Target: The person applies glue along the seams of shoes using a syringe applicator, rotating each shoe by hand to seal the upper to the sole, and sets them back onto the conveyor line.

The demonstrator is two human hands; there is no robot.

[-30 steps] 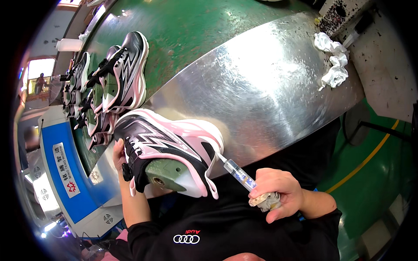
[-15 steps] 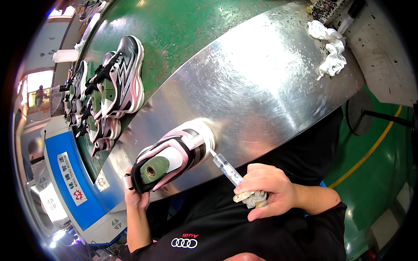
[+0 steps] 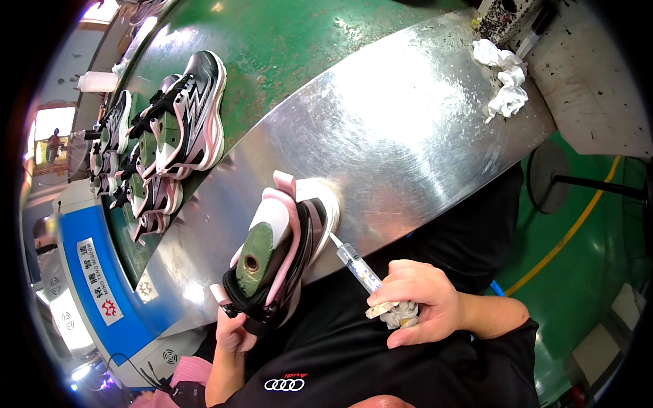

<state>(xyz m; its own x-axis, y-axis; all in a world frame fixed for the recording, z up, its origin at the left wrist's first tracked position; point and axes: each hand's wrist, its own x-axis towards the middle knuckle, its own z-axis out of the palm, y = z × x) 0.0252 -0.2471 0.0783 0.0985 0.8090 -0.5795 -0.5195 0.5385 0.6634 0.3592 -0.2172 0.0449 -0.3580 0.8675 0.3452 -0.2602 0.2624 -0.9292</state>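
A black, white and pink sneaker (image 3: 311,224) with a green shoe last (image 3: 258,255) inside stands over the metal bench's near edge, toe pointing away. My left hand (image 3: 234,332) is closed on its heel end; part of the fingers is hidden behind the shoe. From the right, my right hand (image 3: 425,299) holds a clear syringe (image 3: 359,265), its thin tip at the side of the white sole; whether it touches, I cannot tell. A crumpled whitish wad (image 3: 401,315) is also clasped in that hand, by the syringe's rear end.
Several similar sneakers (image 3: 194,115) with green lasts stand on the green surface (image 3: 286,54) at left. Crumpled white tissue (image 3: 507,81) lies at the far right of the metal bench (image 3: 394,143). A blue and grey machine (image 3: 102,272) is at left, a round stool (image 3: 547,177) at right.
My left hand has turned the sneaker, swinging its heel nearer and to the right, and the tongue now stands up. The syringe has barely shifted.
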